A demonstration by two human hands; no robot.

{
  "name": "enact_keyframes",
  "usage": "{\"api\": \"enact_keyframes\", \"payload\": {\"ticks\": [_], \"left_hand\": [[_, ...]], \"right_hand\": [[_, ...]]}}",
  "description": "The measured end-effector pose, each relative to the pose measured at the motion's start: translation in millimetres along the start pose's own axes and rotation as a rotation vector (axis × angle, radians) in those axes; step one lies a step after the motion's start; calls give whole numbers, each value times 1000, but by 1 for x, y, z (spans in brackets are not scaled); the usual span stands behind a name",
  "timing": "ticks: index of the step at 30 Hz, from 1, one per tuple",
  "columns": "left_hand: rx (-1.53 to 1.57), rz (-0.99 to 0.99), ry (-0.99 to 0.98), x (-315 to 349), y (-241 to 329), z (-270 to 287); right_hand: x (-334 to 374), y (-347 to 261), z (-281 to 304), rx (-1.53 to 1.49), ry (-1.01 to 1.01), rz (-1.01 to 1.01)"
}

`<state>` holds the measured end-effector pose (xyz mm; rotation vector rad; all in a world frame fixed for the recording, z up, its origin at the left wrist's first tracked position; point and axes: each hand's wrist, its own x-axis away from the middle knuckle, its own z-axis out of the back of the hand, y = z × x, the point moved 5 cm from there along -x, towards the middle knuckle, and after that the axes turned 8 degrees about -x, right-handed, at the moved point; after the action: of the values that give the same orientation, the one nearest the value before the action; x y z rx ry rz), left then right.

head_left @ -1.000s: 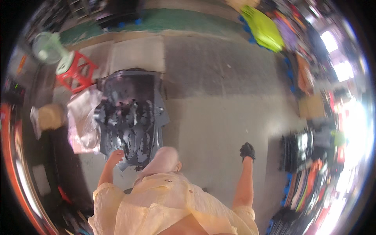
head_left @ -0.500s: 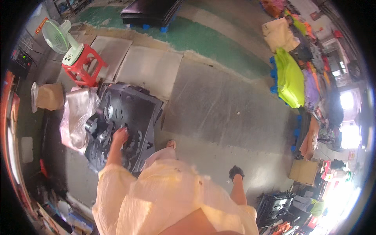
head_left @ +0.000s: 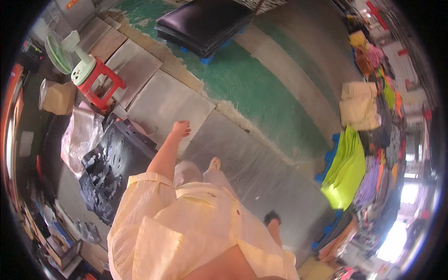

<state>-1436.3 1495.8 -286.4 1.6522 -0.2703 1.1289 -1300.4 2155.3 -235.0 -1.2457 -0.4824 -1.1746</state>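
My left hand (head_left: 181, 128) is held out over the light floor plates, holding nothing, its fingers loosely curled and a little apart. Nearest to it lies a pile of black sheets (head_left: 133, 151) with ragged cut-outs, on the floor to its left. My right hand (head_left: 271, 217) hangs low at my right side. Something dark covers it, a glove or a held piece; I cannot tell which, and its fingers do not show.
A green fan (head_left: 83, 70) stands on a red stool (head_left: 100, 86) at the far left, near a brown bag (head_left: 57, 97) and clear plastic wrap (head_left: 81, 135). Ahead is a stack of black sheets (head_left: 205, 25). Lime-green sheets (head_left: 344, 170) and brown packages (head_left: 358, 106) line the right.
My left hand has risen off the ragged black sheets and swung forward and right. My view has turned and moved ahead; the far black stack and lime sheets now look nearer.
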Motion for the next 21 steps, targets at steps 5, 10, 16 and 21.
{"api": "enact_keyframes", "payload": {"ticks": [5,10,16,21], "left_hand": [[331,53,99,-77,71,-5],[434,86,289,-209,169,-22],[647,-11,210,-455,332,-72],[433,176,508,-590,378,-104]], "right_hand": [[-73,-363,-156,9,-37,318],[-116,-559,-413,168,-325,498],[-162,-629,-655,1025,-738,975],[-192,-654,-666,1589,-436,510]]}}
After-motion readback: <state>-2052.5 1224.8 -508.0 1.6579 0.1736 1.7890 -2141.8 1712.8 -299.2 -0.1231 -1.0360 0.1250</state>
